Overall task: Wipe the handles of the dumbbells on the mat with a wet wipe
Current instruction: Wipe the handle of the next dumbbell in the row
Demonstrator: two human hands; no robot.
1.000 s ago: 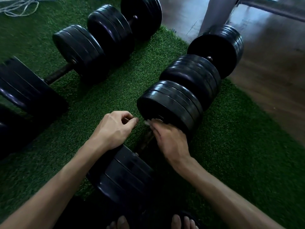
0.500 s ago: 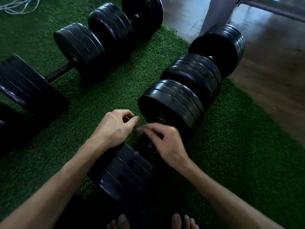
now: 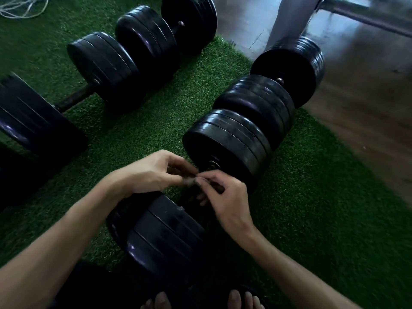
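Note:
Several black dumbbells lie on the green turf mat (image 3: 156, 121). The nearest one runs from a plate stack by my feet (image 3: 160, 237) to a stack further out (image 3: 227, 148); my hands cover its handle. My left hand (image 3: 153, 172) and my right hand (image 3: 225, 197) meet fingertip to fingertip above that handle. Together they pinch a small, dark, crumpled wad (image 3: 189, 181), which looks like the wet wipe. To the left, another dumbbell shows a bare dark handle (image 3: 73, 99) between its plates (image 3: 104, 68).
Two more plate stacks (image 3: 256, 103) (image 3: 289, 68) lie behind the nearest dumbbell at the mat's right edge, and another pair (image 3: 167, 30) sits at the top. A grey post (image 3: 285, 21) rises from the wooden floor (image 3: 367, 108). A white cord (image 3: 22, 7) lies top left. My toes (image 3: 160, 301) show below.
My right hand has left the far plate's face and the handle and moved left to meet my left hand's fingertips. The left hand has stayed almost in place.

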